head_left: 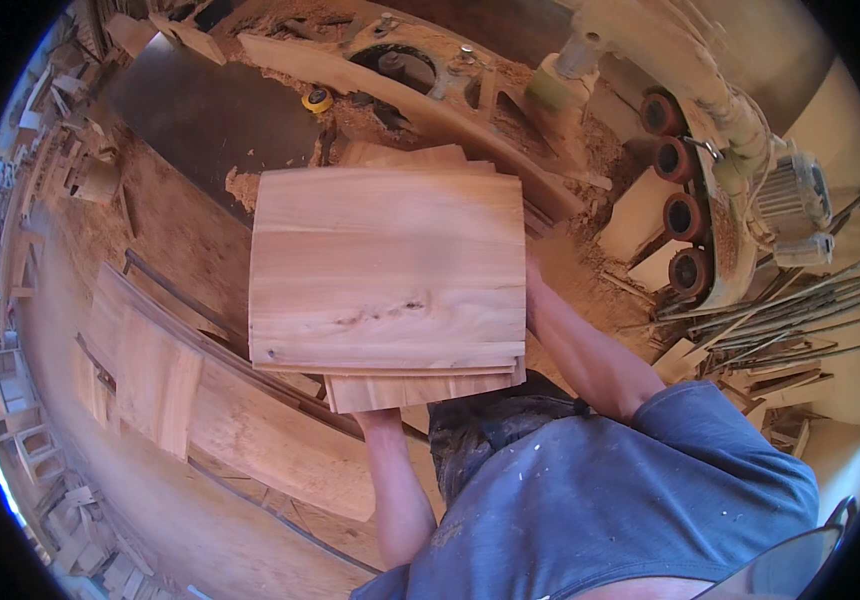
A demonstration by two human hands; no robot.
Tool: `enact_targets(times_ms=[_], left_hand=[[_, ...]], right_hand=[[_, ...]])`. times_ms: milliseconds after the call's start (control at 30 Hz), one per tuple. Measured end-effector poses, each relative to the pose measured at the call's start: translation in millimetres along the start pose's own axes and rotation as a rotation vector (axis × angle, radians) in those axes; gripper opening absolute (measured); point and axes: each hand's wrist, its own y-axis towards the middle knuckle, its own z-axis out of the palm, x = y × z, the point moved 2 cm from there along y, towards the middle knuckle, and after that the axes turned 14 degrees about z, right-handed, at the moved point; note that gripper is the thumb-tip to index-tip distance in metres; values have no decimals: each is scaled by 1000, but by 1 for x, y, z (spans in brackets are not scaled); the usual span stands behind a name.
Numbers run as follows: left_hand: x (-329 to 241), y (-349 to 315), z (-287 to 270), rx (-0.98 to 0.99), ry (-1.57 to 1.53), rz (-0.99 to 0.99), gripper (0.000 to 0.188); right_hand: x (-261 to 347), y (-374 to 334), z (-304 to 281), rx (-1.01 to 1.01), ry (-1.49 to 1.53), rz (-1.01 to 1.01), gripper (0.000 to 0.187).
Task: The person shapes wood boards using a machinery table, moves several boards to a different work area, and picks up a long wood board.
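A stack of flat wooden boards [390, 265] is held in front of my body, its layers slightly out of line. The top board is pale brown, with dark knots near its front edge. My left hand [378, 421] reaches under the near edge of the stack, and its fingers are hidden beneath the wood. At the right edge my right hand [534, 287] grips the stack, mostly covered by it. More boards fan out at the far side of the stack.
Beyond the stack lies a dark metal plate [215, 115] with a yellow tape measure [317, 100] at its edge. Dusty machinery [450, 100] stands behind. To the right are round rollers [683, 217], a motor [793, 195] and thin rods [800, 320]. Long boards [270, 440] lie at left.
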Motion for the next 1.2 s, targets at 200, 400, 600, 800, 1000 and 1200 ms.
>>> enact_targets(times_ms=[200, 400, 600, 800, 1000, 1200], left_hand=[[-11, -52, -24, -76, 17, 84, 65], [-48, -64, -8, -117, 67, 137, 63], [-41, -69, -2, -153, 40, 143, 60], [-30, -72, -15, -205, -4, 115, 58], [-36, -68, -25, -245, -21, 69, 56], [-47, -44, -32, -232, -22, 58, 54]], right_hand=[[-59, -6, -42, -100, 69, 28, 41], [-95, -17, -68, 76, 341, 112, 42], [-31, 61, -189, 9, -100, 66, 45], [53, 80, -128, -126, -667, 32, 39], [82, 85, 4, -76, -1056, 59, 38], [69, 80, 41, -92, -757, 310, 48]])
